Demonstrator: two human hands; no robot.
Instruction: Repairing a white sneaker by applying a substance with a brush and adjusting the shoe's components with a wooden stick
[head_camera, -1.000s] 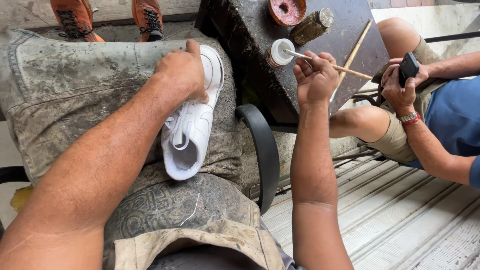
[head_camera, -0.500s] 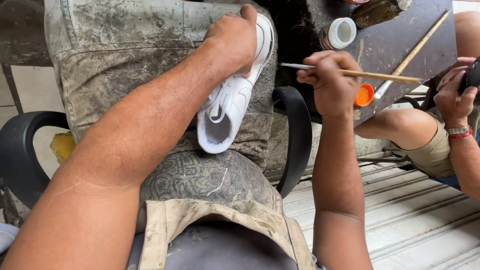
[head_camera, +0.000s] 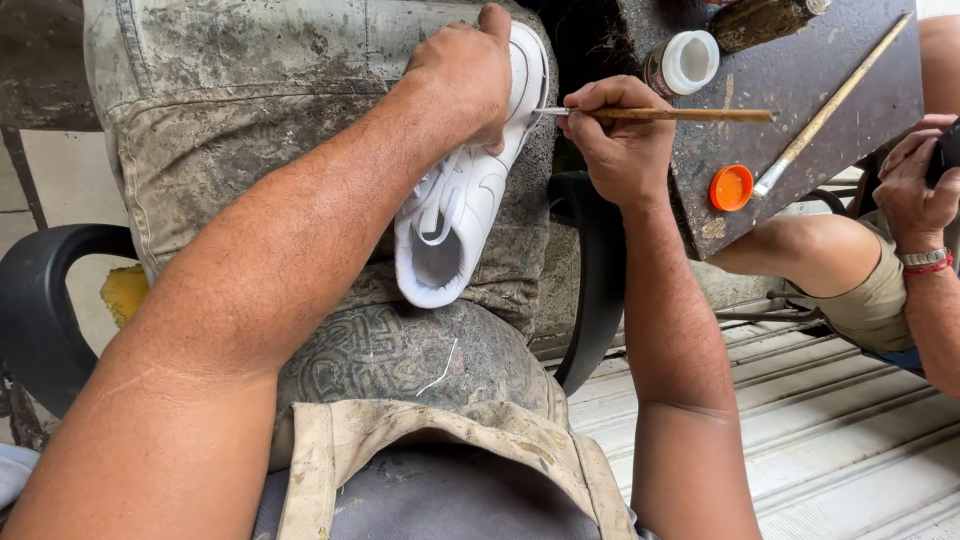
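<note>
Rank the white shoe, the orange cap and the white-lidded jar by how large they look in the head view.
1. white shoe, far the largest, though nearest the camera.
2. white-lidded jar.
3. orange cap, slightly smaller than the jar; those two are close, so that order is unsure.

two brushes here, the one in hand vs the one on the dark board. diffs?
The held brush is gripped by the right hand and lies about level, tip at the white shoe; the spare brush lies untouched on the dark board, slanting diagonally. The held brush's handle looks darker brown; the spare's is paler. Both are slim and wooden-handled.
</note>
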